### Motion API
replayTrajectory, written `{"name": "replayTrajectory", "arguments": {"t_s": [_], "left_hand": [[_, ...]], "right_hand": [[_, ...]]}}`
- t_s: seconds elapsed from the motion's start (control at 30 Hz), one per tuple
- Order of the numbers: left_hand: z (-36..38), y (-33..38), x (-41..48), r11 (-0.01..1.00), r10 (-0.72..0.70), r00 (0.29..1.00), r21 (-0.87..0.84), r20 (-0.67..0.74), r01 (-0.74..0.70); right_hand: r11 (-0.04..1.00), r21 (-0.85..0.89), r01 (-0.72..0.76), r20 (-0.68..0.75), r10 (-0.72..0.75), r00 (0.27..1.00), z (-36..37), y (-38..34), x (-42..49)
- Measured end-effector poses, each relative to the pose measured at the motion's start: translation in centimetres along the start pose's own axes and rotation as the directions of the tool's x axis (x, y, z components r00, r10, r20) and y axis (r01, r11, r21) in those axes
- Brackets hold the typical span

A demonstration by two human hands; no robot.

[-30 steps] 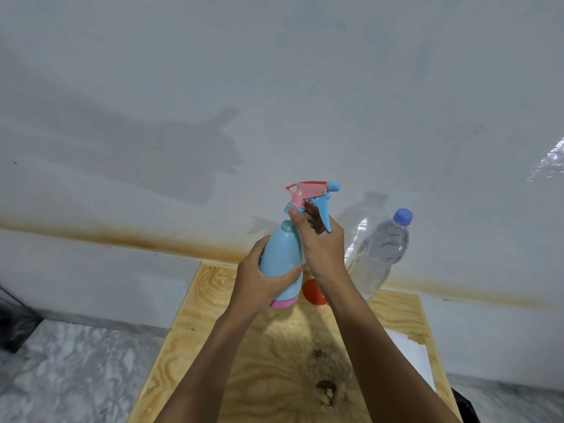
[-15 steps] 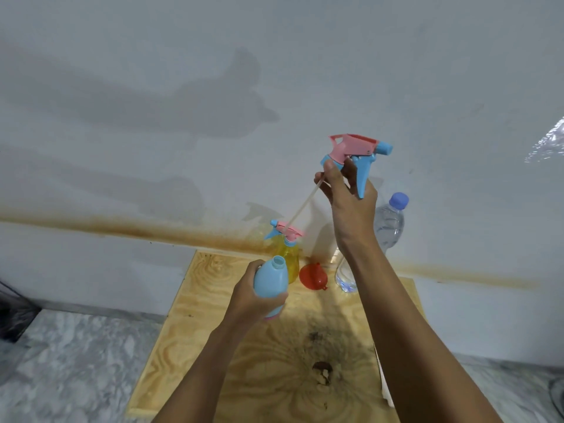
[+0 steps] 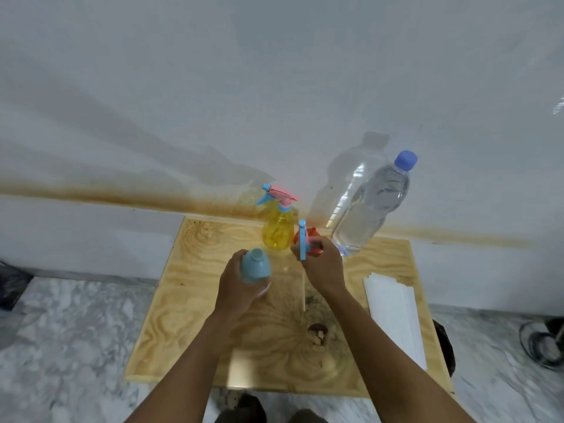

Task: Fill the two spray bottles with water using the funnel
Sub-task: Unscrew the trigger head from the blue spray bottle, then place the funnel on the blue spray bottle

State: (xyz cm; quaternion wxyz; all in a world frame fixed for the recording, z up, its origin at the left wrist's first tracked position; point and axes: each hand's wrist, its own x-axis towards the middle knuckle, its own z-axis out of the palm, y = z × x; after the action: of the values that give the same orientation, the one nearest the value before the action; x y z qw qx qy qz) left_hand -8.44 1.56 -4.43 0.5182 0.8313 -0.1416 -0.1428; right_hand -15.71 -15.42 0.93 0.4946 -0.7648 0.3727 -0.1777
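My left hand (image 3: 236, 285) grips the light blue spray bottle (image 3: 255, 267), whose neck is uncapped. My right hand (image 3: 323, 267) holds its pink and blue spray head (image 3: 303, 241) low over the wooden table (image 3: 198, 288), the dip tube (image 3: 303, 293) trailing toward me. A yellow spray bottle (image 3: 278, 230) with its trigger head on stands at the back. The red funnel (image 3: 311, 235) is partly hidden behind my right hand. A large clear water bottle (image 3: 372, 206) with a blue cap stands at the back right.
White paper sheets (image 3: 393, 312) lie along the table's right side. A dark knot and stain (image 3: 317, 331) mark the tabletop centre. The wall rises directly behind the table. Marble floor surrounds it, with a dark object (image 3: 543, 343) at far right.
My right hand pulled the spray head out of the blue bottle, lifted it high, then brought it down near the funnel. My left hand lowered the open bottle.
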Motion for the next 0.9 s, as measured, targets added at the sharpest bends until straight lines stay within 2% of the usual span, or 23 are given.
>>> {"name": "replayTrajectory", "arguments": {"t_s": [0.1,0.2,0.33,0.57,0.7,0.9], "left_hand": [[0.3,-0.5,-0.2,0.999,-0.043,0.999,-0.023,0.011,0.044],[0.4,-0.7,-0.3,0.995,-0.093,0.995,-0.043,0.029,0.094],[0.4,-1.5,-0.4,0.994,-0.089,0.994,-0.065,0.058,0.093],[0.4,-2.0,-0.4,0.996,-0.077,0.996,-0.042,0.051,0.079],[0.3,-2.2,-0.3,0.996,-0.073,0.996,-0.055,0.054,0.076],[0.2,-2.6,-0.6,0.994,-0.073,0.995,-0.076,0.071,0.078]], "right_hand": [[0.993,-0.072,-0.095,0.028,0.097,0.995,1.2,2.7,-0.3],[0.986,-0.071,-0.153,0.049,0.156,0.986,2.5,4.3,-0.1],[0.961,-0.136,-0.242,0.044,0.250,0.967,4.1,6.2,0.4],[0.920,-0.261,-0.292,-0.051,0.289,0.956,6.2,8.0,0.3],[0.915,-0.246,-0.320,-0.082,0.309,0.948,7.3,8.4,0.2],[0.922,-0.238,-0.305,-0.034,0.306,0.952,6.9,9.1,-0.3]]}}
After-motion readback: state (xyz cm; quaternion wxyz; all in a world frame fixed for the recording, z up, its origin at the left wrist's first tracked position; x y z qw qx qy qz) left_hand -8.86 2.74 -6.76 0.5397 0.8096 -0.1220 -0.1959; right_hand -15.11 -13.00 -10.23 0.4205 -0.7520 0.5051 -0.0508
